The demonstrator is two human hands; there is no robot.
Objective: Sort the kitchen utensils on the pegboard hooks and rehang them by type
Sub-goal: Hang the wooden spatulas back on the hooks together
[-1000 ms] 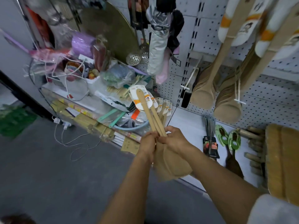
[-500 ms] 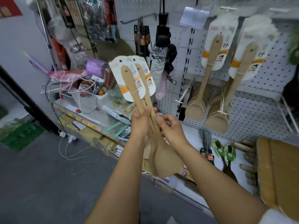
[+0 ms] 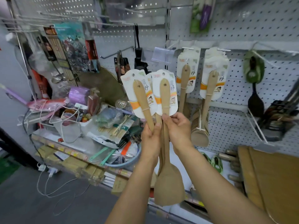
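Note:
I hold a bunch of wooden spatulas (image 3: 168, 180) upright in front of the pegboard (image 3: 234, 113), blades down, white label cards at the top. My left hand (image 3: 151, 136) grips the handle of the left spatula (image 3: 142, 101). My right hand (image 3: 177, 126) pinches the handle of the right spatula (image 3: 165, 96) just under its card. Two more groups of the same wooden spatulas (image 3: 184, 88) hang on hooks to the right, the second (image 3: 208, 94) beside the first. An empty hook (image 3: 118, 53) juts out above and left of my hands.
A cluttered shelf (image 3: 90, 143) with bags, cables and a blue basin (image 3: 124, 160) lies at the left. A dark ladle with a green card (image 3: 254, 88) hangs far right. Wooden boards (image 3: 271, 178) and rolling pins (image 3: 231, 157) sit at the lower right. Chopstick packs (image 3: 55, 46) hang upper left.
Both hands have lifted the spatula bunch higher toward the pegboard, and the two carded handles have spread apart. My view has tilted up, showing more hooks above.

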